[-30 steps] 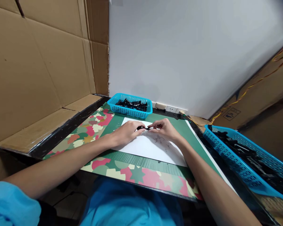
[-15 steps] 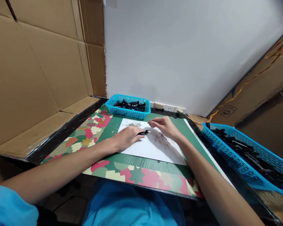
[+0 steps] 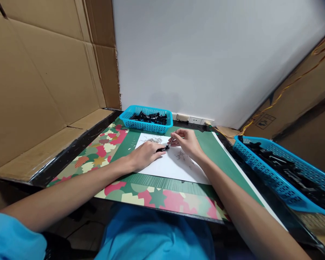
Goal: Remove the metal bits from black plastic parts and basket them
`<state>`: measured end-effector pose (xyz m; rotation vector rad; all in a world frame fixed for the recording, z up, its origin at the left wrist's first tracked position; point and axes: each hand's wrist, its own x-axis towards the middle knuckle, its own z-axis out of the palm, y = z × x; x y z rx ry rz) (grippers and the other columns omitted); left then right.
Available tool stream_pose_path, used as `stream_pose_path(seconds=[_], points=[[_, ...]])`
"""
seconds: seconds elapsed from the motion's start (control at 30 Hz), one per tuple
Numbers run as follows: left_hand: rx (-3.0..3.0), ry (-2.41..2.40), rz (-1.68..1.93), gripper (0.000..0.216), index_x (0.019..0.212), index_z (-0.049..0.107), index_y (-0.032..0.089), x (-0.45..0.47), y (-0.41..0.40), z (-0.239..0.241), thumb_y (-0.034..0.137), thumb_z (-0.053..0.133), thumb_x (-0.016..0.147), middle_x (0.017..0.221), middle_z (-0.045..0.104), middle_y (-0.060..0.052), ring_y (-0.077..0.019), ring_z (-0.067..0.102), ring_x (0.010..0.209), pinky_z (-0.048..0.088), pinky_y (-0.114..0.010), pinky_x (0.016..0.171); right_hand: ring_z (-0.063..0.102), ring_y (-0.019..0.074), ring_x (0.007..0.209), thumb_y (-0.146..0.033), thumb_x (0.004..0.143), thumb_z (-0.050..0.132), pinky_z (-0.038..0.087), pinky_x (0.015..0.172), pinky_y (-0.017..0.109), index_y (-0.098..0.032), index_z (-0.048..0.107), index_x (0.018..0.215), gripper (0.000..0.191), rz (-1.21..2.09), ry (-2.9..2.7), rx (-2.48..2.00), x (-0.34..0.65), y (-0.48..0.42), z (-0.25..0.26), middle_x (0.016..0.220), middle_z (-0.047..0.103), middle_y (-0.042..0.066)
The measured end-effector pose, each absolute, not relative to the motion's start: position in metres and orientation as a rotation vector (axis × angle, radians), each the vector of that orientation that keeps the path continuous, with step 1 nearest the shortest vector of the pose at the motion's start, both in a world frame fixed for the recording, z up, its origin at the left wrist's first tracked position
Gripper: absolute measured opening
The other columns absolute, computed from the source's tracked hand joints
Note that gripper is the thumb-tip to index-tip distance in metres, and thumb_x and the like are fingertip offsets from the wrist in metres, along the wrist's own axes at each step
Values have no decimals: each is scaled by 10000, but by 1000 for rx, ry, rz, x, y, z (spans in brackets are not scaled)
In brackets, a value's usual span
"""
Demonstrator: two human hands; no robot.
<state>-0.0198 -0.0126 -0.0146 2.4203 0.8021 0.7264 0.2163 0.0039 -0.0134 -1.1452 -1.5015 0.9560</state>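
Note:
My left hand (image 3: 145, 155) rests on the white sheet (image 3: 162, 169), its fingers closed on a small black plastic part (image 3: 166, 148). That part's end sticks out toward the right. Pinched in my right hand (image 3: 188, 142) is a thin, light-coloured metal tool (image 3: 172, 138), too small to name for certain. Its lower tip points down at the end of the black part; whether they touch I cannot tell. Tiny metal pieces (image 3: 155, 139) lie heaped on the sheet behind my left hand. Brownish small pieces (image 3: 181, 155) are scattered below my right hand.
A blue basket (image 3: 146, 127) of black parts stands at the back of the green mat (image 3: 219, 144). Another blue basket (image 3: 273, 191) of black parts is at the right. Cardboard (image 3: 43, 72) walls the left side. Sockets (image 3: 195, 120) and a yellow cable (image 3: 276, 101) run along the back and right.
My right hand has come down and turned toward the black part, and the thin tool in it now shows. My left hand keeps its hold. The view has shifted slightly.

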Motion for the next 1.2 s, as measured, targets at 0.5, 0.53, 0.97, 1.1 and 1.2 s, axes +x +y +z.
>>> stream_pose_path(seconds=[0.5, 0.53, 0.97, 1.1, 1.2], points=[[2537, 801, 707, 282, 1169, 776, 208, -20, -11, -18, 339, 549, 1065, 983, 764, -116, -276, 700, 964, 490, -368, 882, 776, 232, 706, -504, 893, 766, 695, 718, 418, -190, 621, 814, 355, 864, -1584, -1147, 216, 2, -12, 825, 792, 143], [2546, 803, 702, 286, 1172, 772, 206, -19, -11, -19, 341, 544, 1067, 993, 764, -119, -279, 698, 969, 488, -371, 883, 778, 234, 713, -499, 901, 761, 695, 715, 417, -195, 610, 809, 352, 862, -1595, -1141, 216, 2, -13, 823, 790, 141], [2530, 820, 702, 288, 1151, 761, 190, -20, -12, -18, 331, 521, 1078, 1029, 772, -122, -269, 701, 963, 472, -353, 831, 797, 263, 840, -551, 891, 760, 693, 726, 401, -213, 564, 834, 395, 879, -1587, -1134, 217, 2, -16, 843, 781, 128], [2528, 827, 698, 299, 1191, 754, 185, -19, -11, -18, 335, 520, 1081, 1113, 780, -128, -274, 710, 1011, 487, -371, 862, 801, 271, 869, -555, 897, 758, 692, 738, 399, -211, 576, 834, 395, 872, -1626, -1128, 219, 2, -16, 846, 782, 123], [2539, 823, 687, 303, 1187, 760, 178, -19, -11, -17, 327, 517, 1082, 1102, 784, -122, -278, 715, 1020, 501, -388, 882, 802, 272, 878, -561, 889, 770, 692, 742, 394, -209, 566, 818, 413, 876, -1635, -1117, 220, 1, -17, 849, 783, 118]])
